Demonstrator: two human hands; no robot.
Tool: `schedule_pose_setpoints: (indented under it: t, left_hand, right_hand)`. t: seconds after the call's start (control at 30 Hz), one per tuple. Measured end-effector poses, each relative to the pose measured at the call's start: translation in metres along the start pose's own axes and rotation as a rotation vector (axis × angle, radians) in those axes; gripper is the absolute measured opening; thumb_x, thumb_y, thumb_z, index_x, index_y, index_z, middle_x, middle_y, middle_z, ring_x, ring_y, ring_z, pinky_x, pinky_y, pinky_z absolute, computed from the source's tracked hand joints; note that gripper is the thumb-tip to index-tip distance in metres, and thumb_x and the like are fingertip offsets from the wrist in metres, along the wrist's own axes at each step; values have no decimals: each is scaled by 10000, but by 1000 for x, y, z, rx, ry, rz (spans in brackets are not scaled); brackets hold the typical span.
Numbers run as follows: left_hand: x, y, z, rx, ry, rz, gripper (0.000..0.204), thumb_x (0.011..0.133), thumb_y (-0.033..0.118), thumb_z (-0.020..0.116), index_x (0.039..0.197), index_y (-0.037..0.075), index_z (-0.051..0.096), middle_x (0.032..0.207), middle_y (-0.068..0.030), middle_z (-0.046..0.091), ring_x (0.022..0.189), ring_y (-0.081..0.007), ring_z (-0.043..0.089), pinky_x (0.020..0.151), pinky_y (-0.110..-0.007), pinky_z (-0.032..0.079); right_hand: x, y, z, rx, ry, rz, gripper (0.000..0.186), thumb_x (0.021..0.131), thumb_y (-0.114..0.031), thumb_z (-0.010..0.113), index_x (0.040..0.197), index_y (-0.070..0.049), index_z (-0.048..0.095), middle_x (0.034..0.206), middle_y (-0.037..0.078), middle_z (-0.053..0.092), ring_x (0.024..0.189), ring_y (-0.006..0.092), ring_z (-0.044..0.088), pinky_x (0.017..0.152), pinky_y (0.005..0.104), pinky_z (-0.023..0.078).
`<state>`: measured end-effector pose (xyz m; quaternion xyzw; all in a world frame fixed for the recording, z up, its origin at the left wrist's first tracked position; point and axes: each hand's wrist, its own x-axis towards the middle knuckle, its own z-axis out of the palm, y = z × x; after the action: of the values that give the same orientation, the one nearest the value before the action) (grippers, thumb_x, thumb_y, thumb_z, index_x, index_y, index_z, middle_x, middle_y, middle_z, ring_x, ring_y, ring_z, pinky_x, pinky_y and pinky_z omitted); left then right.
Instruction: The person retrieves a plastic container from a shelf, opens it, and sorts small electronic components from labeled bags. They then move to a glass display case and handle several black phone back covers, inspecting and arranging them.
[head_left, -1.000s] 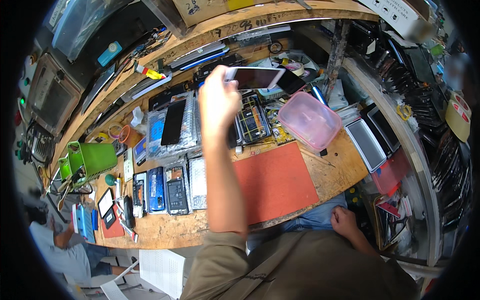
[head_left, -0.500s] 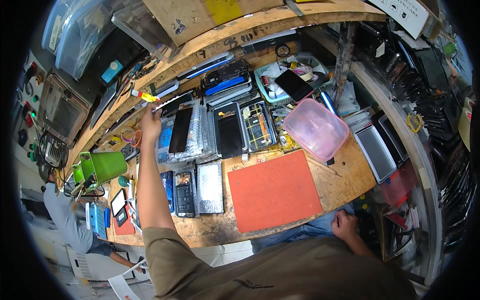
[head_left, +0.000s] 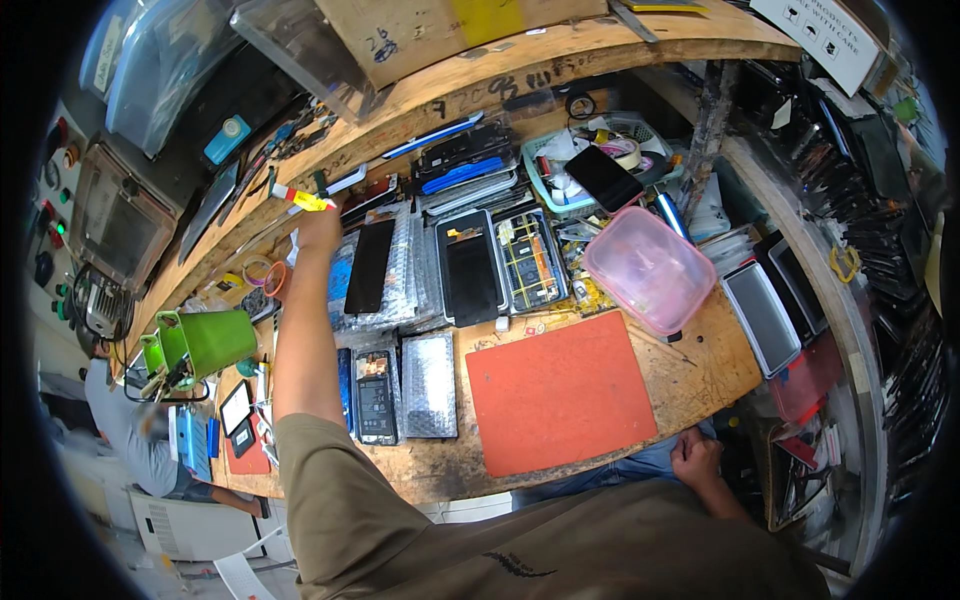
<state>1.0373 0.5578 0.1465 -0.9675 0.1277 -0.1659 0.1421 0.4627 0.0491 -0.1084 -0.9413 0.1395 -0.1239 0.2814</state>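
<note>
My left hand (head_left: 321, 234) reaches to the back left of the bench, below the shelf edge. Its fingers are closed at the end of a small yellow, red and white tube (head_left: 304, 198), which sticks out to the left; the fingertips are partly hidden. Beside this hand, a dark phone screen (head_left: 370, 266) lies on a stack of bubble-wrapped packages (head_left: 408, 262). My right hand (head_left: 696, 457) rests on my lap by the bench's front edge, fingers curled in with nothing visible in them.
An orange-red mat (head_left: 560, 393) covers the front of the bench. Behind it are opened phones (head_left: 535, 262), a pink translucent box (head_left: 650, 270) and a teal basket (head_left: 538, 160). A green holder (head_left: 205, 340) stands left. A wooden shelf (head_left: 540, 62) overhangs the back; another person (head_left: 135, 425) is at far left.
The view has shifted, so the bench appears further right. My left hand stays by the shelf edge with the tube, which sits slightly lower. My right hand remains on my lap.
</note>
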Motion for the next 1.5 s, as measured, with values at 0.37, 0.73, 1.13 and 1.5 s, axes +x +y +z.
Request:
schedule_pose_setpoints:
  t: [0.37, 0.73, 1.13, 1.5]
  left_hand:
    - [-9, -3, -17, -378, -8, 214, 520, 940, 386, 772, 1372, 104, 707, 1342, -236, 682, 1253, -430, 631, 1079, -476, 485]
    - [-43, 39, -71, -593, 36, -196, 494, 982, 410, 708, 1288, 21, 717, 1095, -233, 775, 1050, -383, 749, 934, -459, 560]
    - [-106, 126, -134, -394, -82, -375, 783, 820, 493, 800, 1382, -17, 605, 1193, -325, 721, 1183, -460, 680, 1016, -494, 525]
    - [-123, 240, -147, -410, 163, -163, 740, 835, 449, 821, 1343, -29, 572, 1087, -301, 728, 988, -460, 728, 865, -524, 588]
  right_hand:
    - [1, -1, 4, 36, 129, -77, 127, 793, -131, 720, 891, -113, 641, 620, 120, 646, 560, 363, 677, 571, 504, 551]
    - [3, -3, -2, 42, 107, -90, 101, 789, -64, 693, 851, -96, 620, 598, 126, 624, 534, 352, 661, 526, 464, 534]
    - [3, 6, 2, 120, 86, -78, 114, 802, -65, 694, 878, -108, 620, 537, 88, 575, 475, 318, 631, 498, 453, 521]
    - [2, 6, 5, 120, 105, -48, 109, 807, -88, 706, 854, -125, 615, 537, 60, 566, 467, 295, 622, 483, 449, 505]
